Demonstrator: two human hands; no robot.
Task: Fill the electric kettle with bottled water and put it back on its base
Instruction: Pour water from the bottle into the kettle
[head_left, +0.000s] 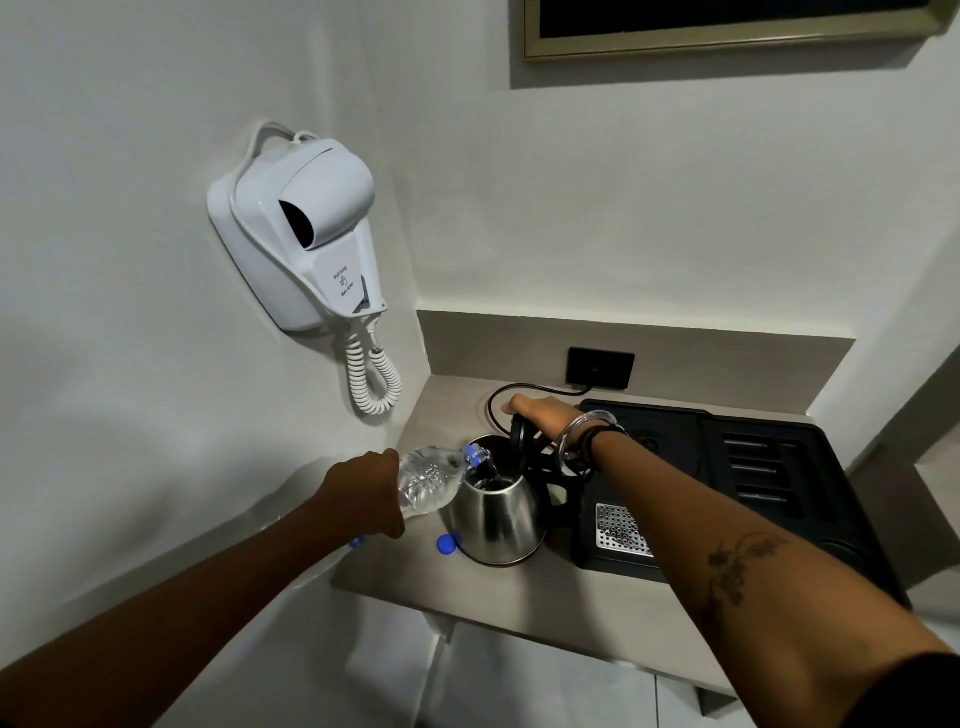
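A steel electric kettle with a black handle stands on the beige counter, its lid tipped open. My left hand grips a clear plastic water bottle, tilted so its neck sits over the kettle's mouth and water runs in. My right hand rests on the raised black lid, holding it back. The bottle's blue cap lies on the counter just left of the kettle. The kettle's base is not clearly visible; a black cord loops behind the kettle to a wall socket.
A black tray with slots and a metal drip grid fills the counter's right side, touching the kettle's handle side. A white wall-hung hair dryer with a coiled cord hangs on the left wall. The counter's front edge is near.
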